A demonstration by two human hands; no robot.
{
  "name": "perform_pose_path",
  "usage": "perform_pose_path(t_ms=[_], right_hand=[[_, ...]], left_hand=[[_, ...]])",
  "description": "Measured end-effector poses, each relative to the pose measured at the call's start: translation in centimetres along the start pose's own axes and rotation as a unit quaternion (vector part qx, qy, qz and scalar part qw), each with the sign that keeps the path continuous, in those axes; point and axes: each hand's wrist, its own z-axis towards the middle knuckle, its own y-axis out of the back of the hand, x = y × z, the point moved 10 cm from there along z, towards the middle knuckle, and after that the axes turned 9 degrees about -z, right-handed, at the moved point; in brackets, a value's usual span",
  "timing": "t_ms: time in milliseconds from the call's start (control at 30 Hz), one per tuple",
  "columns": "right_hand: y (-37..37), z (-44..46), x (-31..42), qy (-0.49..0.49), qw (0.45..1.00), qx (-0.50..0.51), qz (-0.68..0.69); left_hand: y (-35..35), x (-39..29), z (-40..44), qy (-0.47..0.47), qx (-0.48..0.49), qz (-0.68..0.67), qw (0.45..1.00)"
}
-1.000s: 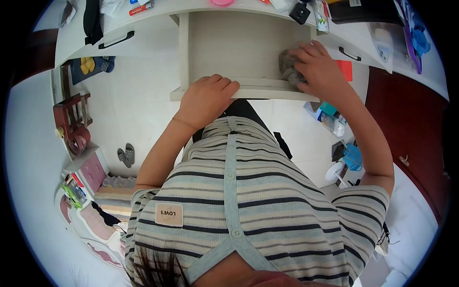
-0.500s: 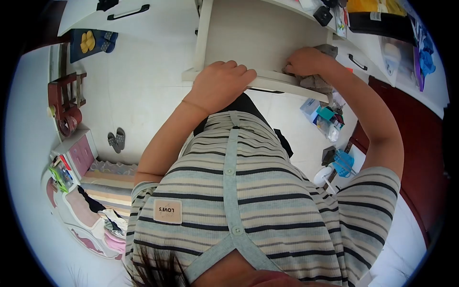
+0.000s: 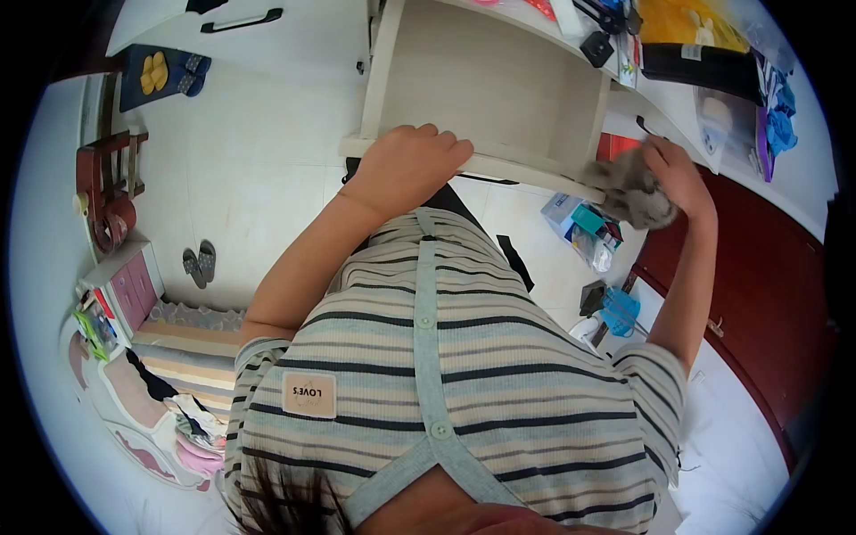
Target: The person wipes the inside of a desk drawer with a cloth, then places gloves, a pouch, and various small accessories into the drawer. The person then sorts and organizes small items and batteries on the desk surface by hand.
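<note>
A pulled-out white drawer (image 3: 481,80) lies in front of my body, with its bare inside showing. My left hand (image 3: 415,165) is closed over the top edge of the drawer front, left of its middle. Beyond the drawer's right front corner, my right hand (image 3: 678,178) grips a bunched grey-brown cloth (image 3: 637,187). Part of the cloth hangs below the fingers and reaches toward that corner. The fingertips of my right hand are partly hidden by the fabric.
Below the drawer's right corner stands an open box of small packages (image 3: 584,232). A dark red door (image 3: 758,276) and a blue basket (image 3: 618,308) are at the right. Slippers (image 3: 199,264) lie on the floor at left. A black-and-yellow bag (image 3: 704,58) sits upper right.
My right hand has moved from the drawer's right side out past its right corner, carrying the cloth. My left hand stays on the drawer front.
</note>
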Motion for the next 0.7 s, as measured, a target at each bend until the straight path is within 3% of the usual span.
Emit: perform_pose_path(t_ms=[33,67,100,133,233,300,367,467,533,567,633,700], right_hand=[[1.2,-2.2,-2.0,-0.070,0.993,-0.049,-0.081],[0.6,-3.6,-4.1,-0.076,0.993,-0.051,-0.076],[0.5,-5.1,-6.7,-0.053,0.985,-0.123,0.111],[1.2,-6.3,-7.8,-0.029,0.936,-0.193,0.293],[0.7,-7.9,-7.1,-0.108,0.922,-0.275,0.250],[0.2,-7.6,-5.9,-0.068,0.888,-0.333,0.310],[-0.8,-6.7,-5.7,-0.097,0.858,-0.365,0.349],[-3.0,-3.8,-2.3,-0.038,0.836,-0.375,0.398],[-5.3,-1.9,3.4,0.134,0.919,-0.349,0.126],[-5.5,-2.2,3.1,0.131,0.918,-0.352,0.131],[-7.5,-1.2,1.7,0.133,0.922,-0.217,0.293],[-7.6,-1.1,1.5,0.131,0.920,-0.214,0.302]], left_hand=[[-0.1,0.1,0.0,0.005,0.007,0.003,1.000],[-0.1,0.1,0.0,0.008,0.014,0.006,1.000],[0.0,-0.1,0.0,0.000,0.018,0.009,1.000],[0.3,-0.2,0.1,-0.002,0.017,0.007,1.000],[0.4,-0.4,0.1,-0.003,0.025,0.001,1.000],[0.5,-0.3,0.4,-0.002,0.031,0.002,1.000],[0.3,0.0,0.3,0.017,0.039,0.017,0.999],[0.7,-0.2,0.2,0.005,0.019,0.012,1.000],[0.8,-0.3,0.3,0.002,0.022,0.016,1.000],[1.0,-0.2,0.3,0.004,0.019,0.013,1.000],[0.7,0.0,0.3,0.003,0.017,0.022,1.000],[0.6,0.0,0.3,0.002,0.013,0.030,0.999]])
